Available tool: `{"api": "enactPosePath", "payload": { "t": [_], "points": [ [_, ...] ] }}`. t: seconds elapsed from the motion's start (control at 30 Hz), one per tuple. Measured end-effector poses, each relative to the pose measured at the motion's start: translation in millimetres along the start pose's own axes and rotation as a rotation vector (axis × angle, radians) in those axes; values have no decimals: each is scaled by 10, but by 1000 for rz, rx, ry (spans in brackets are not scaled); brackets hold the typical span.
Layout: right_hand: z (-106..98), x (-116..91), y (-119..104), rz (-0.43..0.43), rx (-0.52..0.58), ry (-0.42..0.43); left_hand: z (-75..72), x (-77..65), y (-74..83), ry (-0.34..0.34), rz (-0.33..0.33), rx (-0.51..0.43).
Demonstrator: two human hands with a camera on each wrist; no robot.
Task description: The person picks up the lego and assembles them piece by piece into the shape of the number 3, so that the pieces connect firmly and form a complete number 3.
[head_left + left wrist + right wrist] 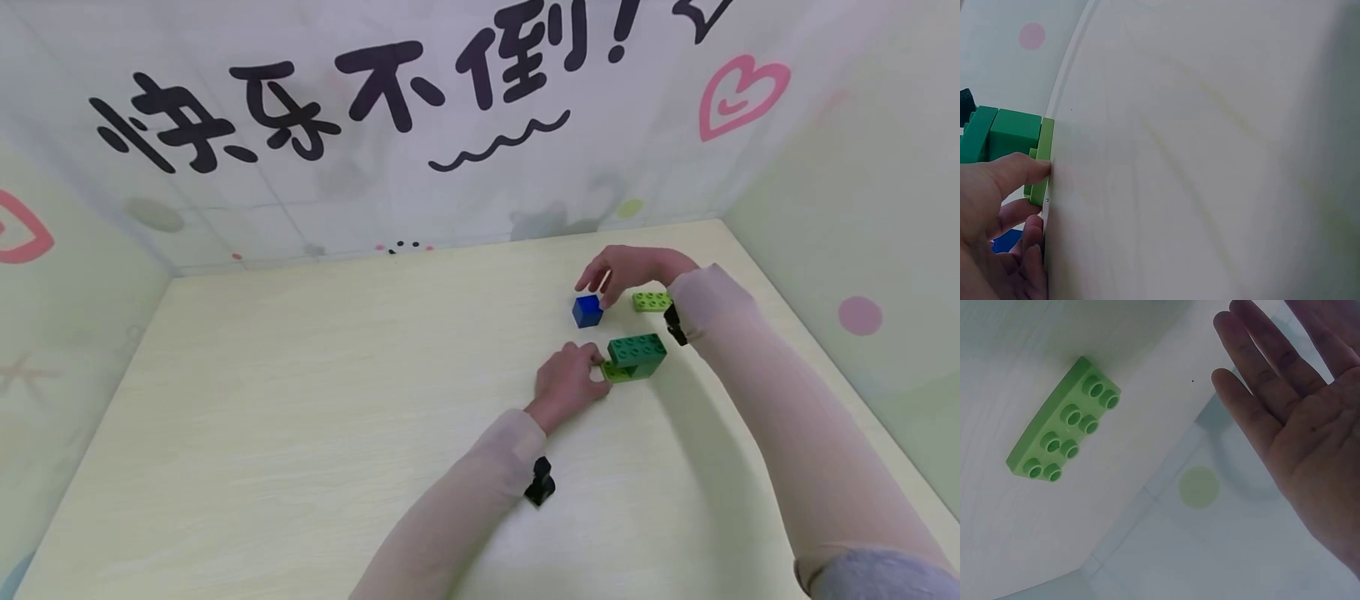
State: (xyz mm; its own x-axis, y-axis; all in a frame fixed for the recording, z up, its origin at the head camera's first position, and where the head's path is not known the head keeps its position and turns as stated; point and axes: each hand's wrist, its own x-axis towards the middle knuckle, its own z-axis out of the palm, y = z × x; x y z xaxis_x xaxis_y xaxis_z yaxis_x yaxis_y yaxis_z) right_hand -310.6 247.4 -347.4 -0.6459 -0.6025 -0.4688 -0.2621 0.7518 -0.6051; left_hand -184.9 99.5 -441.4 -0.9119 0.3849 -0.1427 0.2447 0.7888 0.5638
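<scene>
My left hand (567, 385) pinches the left end of a thin light green building brick (617, 373), thumb on one side and fingers on the other. Dark green bricks (637, 350) are stacked on it; the top one overhangs towards the hand. In the left wrist view the thumb presses the edge of the light green brick (1042, 178). Just behind the stack sits a blue block (587, 312). Over that block hovers my right hand (633, 265), its thumb tip close to the block's right side; whether they touch I cannot tell. The right wrist view shows its fingers extended.
Another light green brick (648, 302), studs up, lies under the right wrist, partly covered by the sleeve. A pale wooden table (300, 417) carries everything. Printed walls stand along its back (337, 192), left and right sides.
</scene>
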Motion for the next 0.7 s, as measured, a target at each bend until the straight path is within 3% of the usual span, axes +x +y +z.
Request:
{"api": "enactPosePath", "payload": {
  "t": [0.47, 0.7],
  "points": [
    [-35, 161, -58, 36, -51, -141, 3, 3, -17, -5, -4, -3],
    [-14, 177, -37, 26, -53, -168, 13, 13, -27, -8, -2, -8]
  ]
}}
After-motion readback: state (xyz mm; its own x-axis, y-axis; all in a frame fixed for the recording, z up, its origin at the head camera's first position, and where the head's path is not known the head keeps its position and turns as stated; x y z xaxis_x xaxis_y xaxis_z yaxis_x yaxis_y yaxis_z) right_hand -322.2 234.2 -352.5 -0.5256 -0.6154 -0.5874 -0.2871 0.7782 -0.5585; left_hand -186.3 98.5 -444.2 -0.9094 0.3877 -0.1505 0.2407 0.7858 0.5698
